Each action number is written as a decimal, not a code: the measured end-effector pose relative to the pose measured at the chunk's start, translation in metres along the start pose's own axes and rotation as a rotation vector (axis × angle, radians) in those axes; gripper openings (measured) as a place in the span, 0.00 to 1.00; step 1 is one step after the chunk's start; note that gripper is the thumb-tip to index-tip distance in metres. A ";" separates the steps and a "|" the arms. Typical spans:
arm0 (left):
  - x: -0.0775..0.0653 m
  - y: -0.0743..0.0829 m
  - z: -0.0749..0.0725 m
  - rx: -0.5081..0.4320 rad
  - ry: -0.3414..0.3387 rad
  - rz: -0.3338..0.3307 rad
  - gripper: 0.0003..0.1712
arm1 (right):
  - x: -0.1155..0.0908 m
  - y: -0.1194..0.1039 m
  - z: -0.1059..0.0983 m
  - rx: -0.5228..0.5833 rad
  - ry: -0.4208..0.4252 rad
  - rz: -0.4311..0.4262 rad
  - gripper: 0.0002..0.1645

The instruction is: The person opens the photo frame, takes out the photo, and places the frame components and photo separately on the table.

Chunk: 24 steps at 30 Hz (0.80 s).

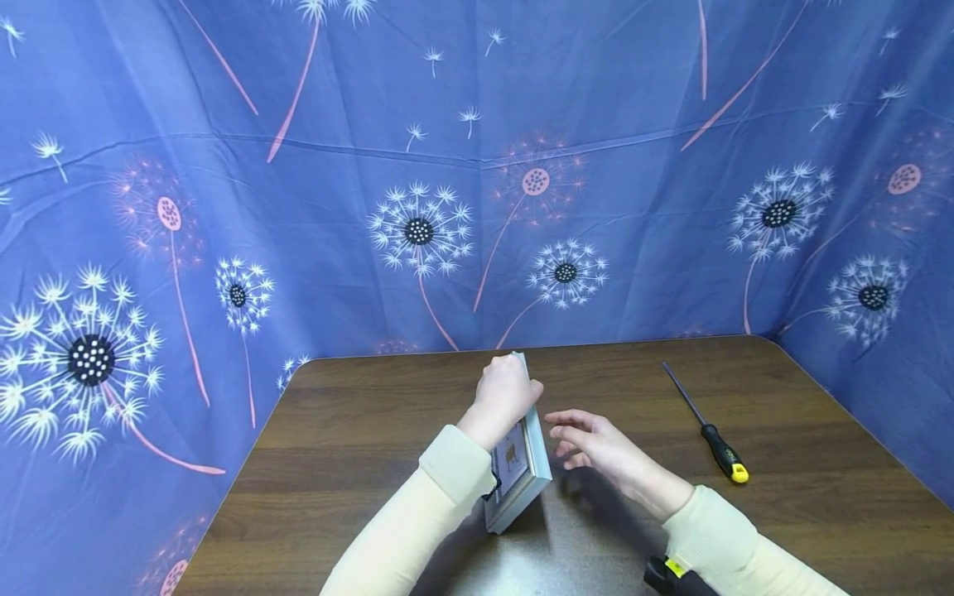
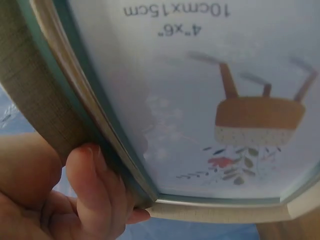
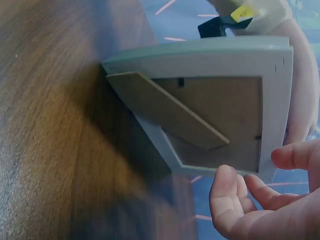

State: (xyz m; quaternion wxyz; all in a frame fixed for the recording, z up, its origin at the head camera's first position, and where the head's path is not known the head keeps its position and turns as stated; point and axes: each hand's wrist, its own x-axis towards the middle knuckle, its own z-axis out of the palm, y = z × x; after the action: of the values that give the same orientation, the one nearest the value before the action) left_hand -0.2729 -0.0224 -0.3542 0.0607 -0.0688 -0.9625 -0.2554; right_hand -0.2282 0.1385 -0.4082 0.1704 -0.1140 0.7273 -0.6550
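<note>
Tilted picture frame (image 1: 538,451) mid-worktop (image 1: 335,430), upper edge running near to far; left hand (image 1: 501,397) grips far corner; right hand (image 1: 604,451), fingers loosely bent, holding nothing, just right, facing frame's back.

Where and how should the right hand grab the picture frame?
Probably by its pale back border, coming from the right: the back of the picture frame faces the right hand, and that border is a strip to pinch. The left hand grips the upper end; avoid the slanting stand.

Here's the brown wood-grain tabletop (image 1: 343,447), a black-and-yellow screwdriver (image 1: 714,439) lying at right! Whether the picture frame (image 1: 538,455) touches it, hard to tell.
</note>
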 end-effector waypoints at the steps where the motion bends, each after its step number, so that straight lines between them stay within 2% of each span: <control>1: 0.000 -0.002 -0.002 -0.001 0.007 -0.001 0.23 | 0.000 0.001 -0.001 -0.004 0.007 0.004 0.28; 5: -0.001 -0.010 -0.008 -0.024 0.011 -0.010 0.26 | 0.001 0.005 -0.003 -0.020 0.019 0.009 0.26; 19: -0.006 -0.033 -0.027 -0.159 -0.028 -0.044 0.25 | 0.008 0.014 -0.004 -0.041 0.016 0.025 0.23; 24: -0.007 -0.040 -0.032 -0.164 -0.029 -0.061 0.25 | 0.010 0.017 -0.002 -0.044 0.003 0.026 0.23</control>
State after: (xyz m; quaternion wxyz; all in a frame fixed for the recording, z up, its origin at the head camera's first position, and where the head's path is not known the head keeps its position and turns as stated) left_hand -0.2702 -0.0736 -0.3467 0.0331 -0.0479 -0.9408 -0.3340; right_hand -0.2375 0.1385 -0.4258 0.1752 -0.1076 0.7432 -0.6367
